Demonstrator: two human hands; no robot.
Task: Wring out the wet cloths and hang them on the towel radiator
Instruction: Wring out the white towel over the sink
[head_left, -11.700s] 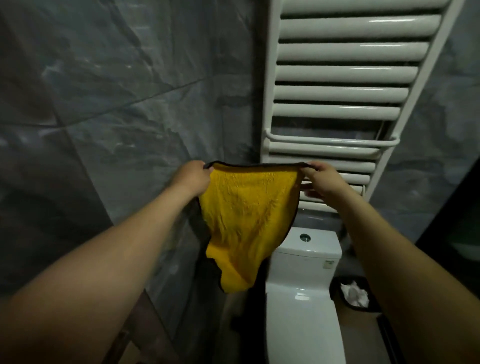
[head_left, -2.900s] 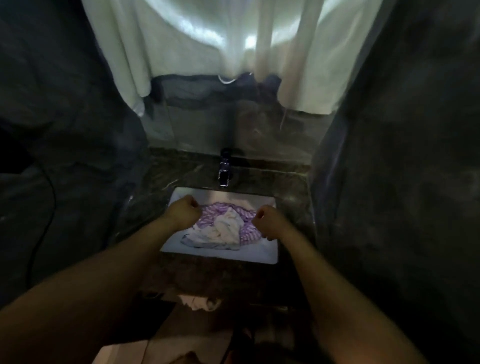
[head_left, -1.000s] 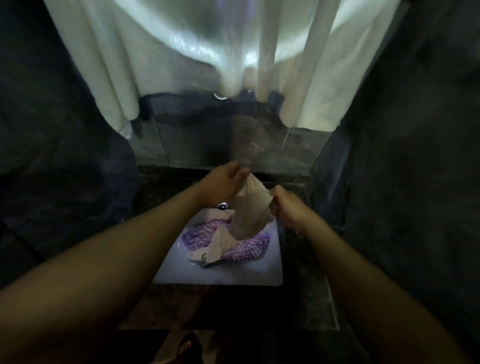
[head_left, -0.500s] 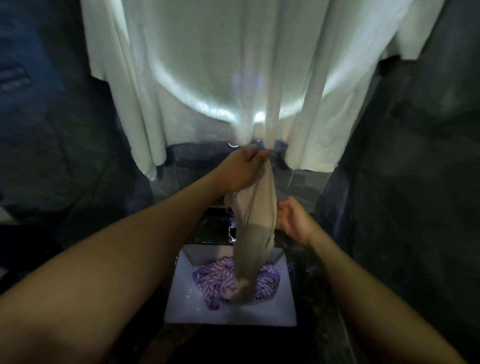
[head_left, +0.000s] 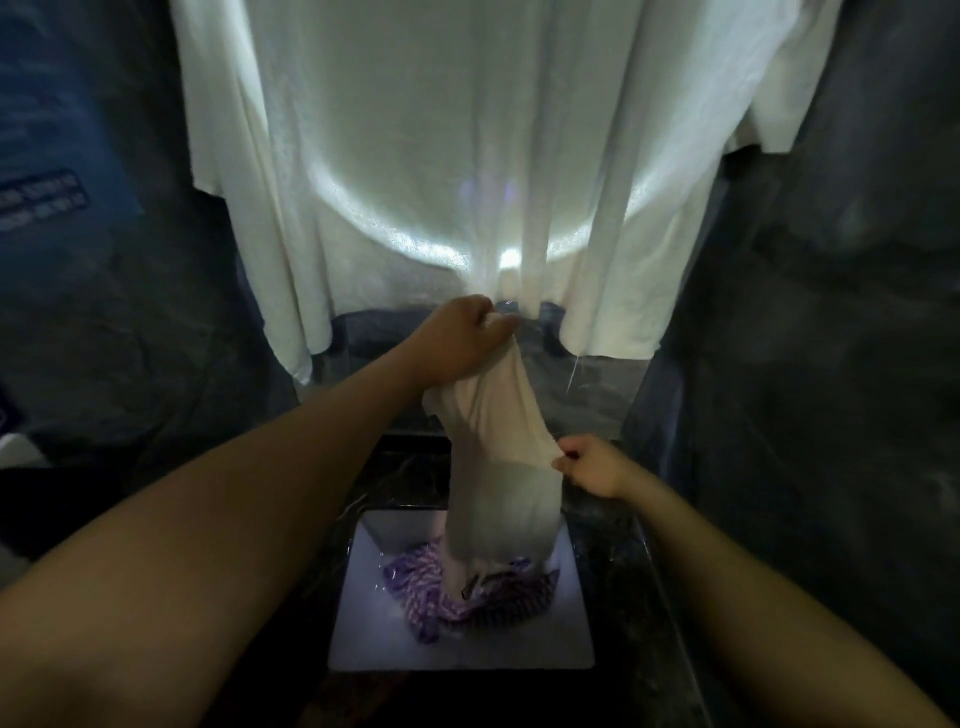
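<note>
The fingers (head_left: 496, 325) of the left hand (head_left: 457, 338) are closed in a fist around the top end of a pale beige wet cloth (head_left: 498, 467), holding it up; the fingers (head_left: 563, 460) of the right hand (head_left: 597, 467) pinch the same cloth at its right edge, lower down and to the right of the left fist; the cloth hangs stretched between the two grips and its bottom end trails down onto a purple-and-white striped cloth (head_left: 431, 592) lying bunched below both hands; that striped cloth sits in a white rectangular sink basin (head_left: 467, 654), set into a dark marbled table (head_left: 623, 561) beneath the right hand; just beyond the left fist hangs a large white curtain-like sheet (head_left: 467, 156), brightly lit in an arc; dark walls (head_left: 831, 312) stand on either side of the hands.
</note>
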